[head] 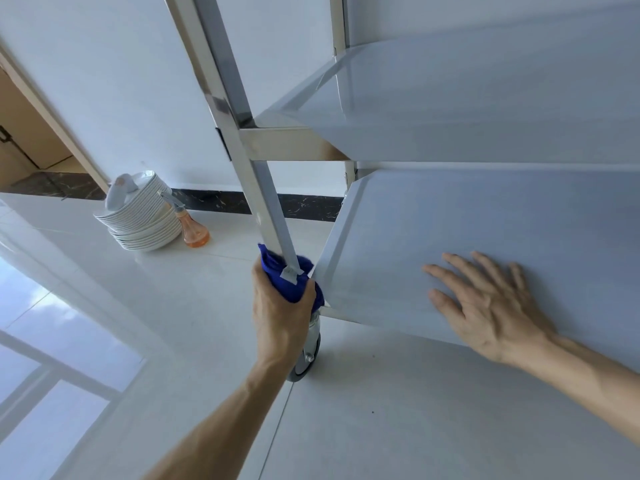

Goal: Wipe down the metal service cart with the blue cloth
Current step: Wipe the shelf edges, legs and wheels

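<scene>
The metal service cart (485,216) fills the right side, with its lower shelf and a higher shelf (450,98) in view. A square steel leg (266,199) runs down to a caster wheel (306,355). My left hand (280,313) grips the blue cloth (294,282), which is wrapped around the bottom of that leg at the lower shelf's corner. My right hand (485,303) rests flat on the lower shelf with its fingers spread.
On the white tiled floor (173,306) to the left stand a stack of white plates (142,216) and an orange spray bottle (194,230), near the wall's dark skirting. A doorway (31,133) opens at far left.
</scene>
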`<state>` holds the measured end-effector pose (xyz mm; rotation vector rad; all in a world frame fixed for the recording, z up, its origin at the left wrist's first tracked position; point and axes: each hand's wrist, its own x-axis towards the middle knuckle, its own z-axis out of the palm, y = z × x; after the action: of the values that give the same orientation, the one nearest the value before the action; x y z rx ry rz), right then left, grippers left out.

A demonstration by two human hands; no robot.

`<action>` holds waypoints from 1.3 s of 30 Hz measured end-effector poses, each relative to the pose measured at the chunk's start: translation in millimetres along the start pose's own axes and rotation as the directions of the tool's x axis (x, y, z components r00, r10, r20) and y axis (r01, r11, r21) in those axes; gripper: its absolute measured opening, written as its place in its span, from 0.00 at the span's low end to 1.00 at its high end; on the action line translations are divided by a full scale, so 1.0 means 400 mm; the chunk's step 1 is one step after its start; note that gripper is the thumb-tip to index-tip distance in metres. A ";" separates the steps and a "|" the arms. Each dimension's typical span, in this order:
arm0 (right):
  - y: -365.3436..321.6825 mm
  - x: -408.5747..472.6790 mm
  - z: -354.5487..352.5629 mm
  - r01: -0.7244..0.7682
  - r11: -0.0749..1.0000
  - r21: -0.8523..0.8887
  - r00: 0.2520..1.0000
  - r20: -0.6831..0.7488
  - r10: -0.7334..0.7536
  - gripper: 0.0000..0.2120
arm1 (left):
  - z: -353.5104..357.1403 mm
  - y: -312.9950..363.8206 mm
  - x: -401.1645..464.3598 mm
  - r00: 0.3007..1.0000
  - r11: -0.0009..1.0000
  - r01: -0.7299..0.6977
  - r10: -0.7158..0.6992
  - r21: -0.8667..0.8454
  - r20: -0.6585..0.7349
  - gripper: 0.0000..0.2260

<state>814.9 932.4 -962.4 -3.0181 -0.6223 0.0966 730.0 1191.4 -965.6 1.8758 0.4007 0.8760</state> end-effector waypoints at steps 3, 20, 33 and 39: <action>0.001 -0.002 -0.002 0.003 1.000 0.029 1.000 0.002 -0.003 0.27 | -0.015 -0.010 0.002 0.997 0.995 0.058 -0.061 0.087 0.036 0.25; 0.209 0.002 -0.125 -0.063 0.826 0.560 0.985 -0.101 0.143 0.14 | 0.143 0.263 -0.071 0.723 0.767 -0.557 0.259 0.319 0.641 0.30; 0.429 -0.104 -0.124 -0.185 0.829 0.528 0.939 -0.155 0.308 0.12 | 0.411 0.290 -0.064 0.434 0.755 -0.612 0.074 0.234 0.898 0.48; 0.266 -0.063 -0.184 0.192 0.879 0.437 0.952 -0.302 -0.058 0.19 | 0.276 0.237 0.003 0.559 0.830 -0.479 0.039 0.285 0.828 0.48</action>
<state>839.1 821.7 -895.1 -2.4600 -0.6555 -0.1654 801.0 1077.7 -909.4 2.6308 -0.2944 -0.0076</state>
